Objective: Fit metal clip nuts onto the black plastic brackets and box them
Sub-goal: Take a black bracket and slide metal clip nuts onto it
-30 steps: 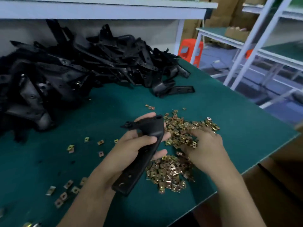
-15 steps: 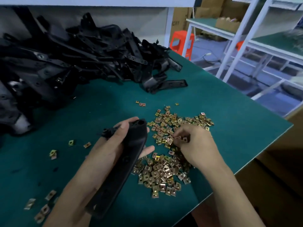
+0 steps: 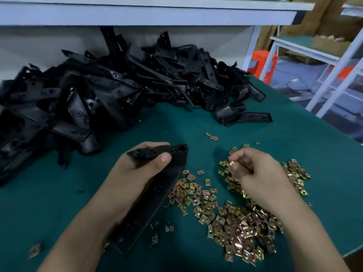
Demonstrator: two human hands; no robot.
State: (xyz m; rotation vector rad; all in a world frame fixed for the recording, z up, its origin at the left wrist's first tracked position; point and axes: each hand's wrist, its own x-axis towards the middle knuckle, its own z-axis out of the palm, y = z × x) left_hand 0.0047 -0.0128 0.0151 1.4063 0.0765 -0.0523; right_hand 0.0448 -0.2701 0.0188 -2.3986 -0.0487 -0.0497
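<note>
Now, your right hand [image 3: 261, 179] has its fingers [image 3: 238, 169] bunched together, pinching what looks like a single clip nut [image 3: 232, 163] just above the loose heap of clip nuts [image 3: 235, 222] on the green bench [image 3: 59, 203]. The pinch is a little blurred, so I can't tell which way the nut's open mouth faces. Your left hand [image 3: 135, 177] is wrapped round the black bracket [image 3: 167, 185], thumb laid across its upper face, the other fingers curled beneath.

The bracket's long axis runs from near your left wrist away from you and slightly rightward, so its far, holed end sticks out past the left fingers. That end is what matters. It lies to the left of the right fingers, near but not touching, and about as far from you as they are. Your right hand is the one to carry the nut across, while the left only has to hold steady.

I judge the step as nut picked, not yet fitted. For the next move you'd want the nut's mouth turned leftward, square to the bracket's edge, then slid on until its hole meets the bracket's hole. Put on skewed, it may jam or spring off into the heap. Beyond the left fingers, well apart, lies the pile of black brackets [image 3: 117, 95].
</note>
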